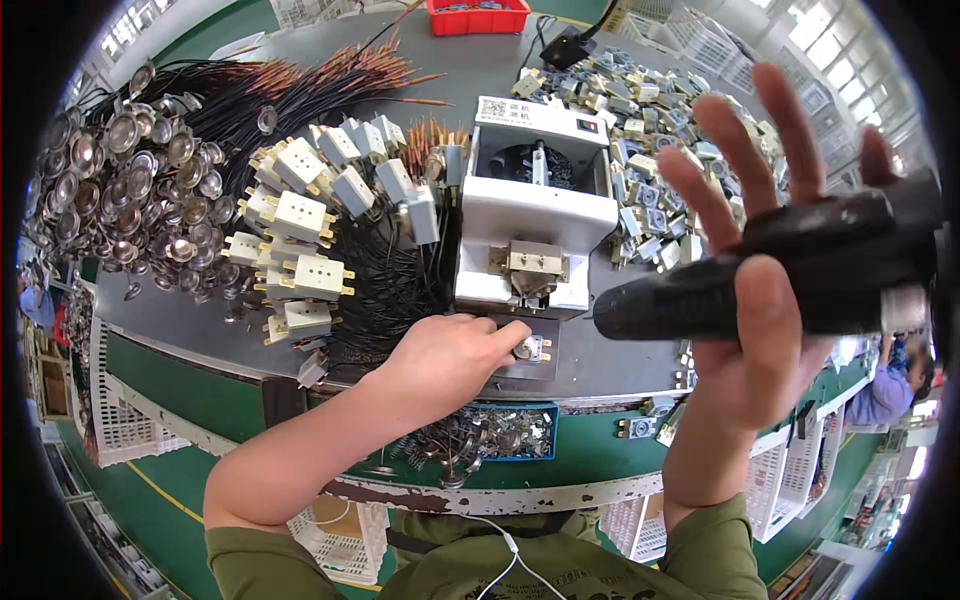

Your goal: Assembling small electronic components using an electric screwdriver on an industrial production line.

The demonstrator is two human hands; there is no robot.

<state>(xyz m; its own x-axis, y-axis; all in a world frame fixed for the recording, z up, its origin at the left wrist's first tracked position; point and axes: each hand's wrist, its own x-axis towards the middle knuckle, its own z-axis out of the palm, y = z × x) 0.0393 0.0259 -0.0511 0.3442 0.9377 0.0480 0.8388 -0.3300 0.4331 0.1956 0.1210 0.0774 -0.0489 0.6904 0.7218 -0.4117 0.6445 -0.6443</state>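
My left hand is closed at the bench edge, its fingertips pinching a small thermostat-like part with a round metal face and brass terminals. That part lies on a metal plate just in front of a white box-shaped machine with a metal fixture on its front. Off to the right, my right hand is raised with a black handheld power tool, seemingly an electric screwdriver, across its palm. The thumb lies over the tool and the fingers stretch up behind it. Its narrow end points left, toward the machine.
Round metal cups on wires heap at the left. Cream and grey terminal blocks lie beside black wires. Many small grey switch parts cover the right. A blue tray holds small metal pieces; a red bin stands behind.
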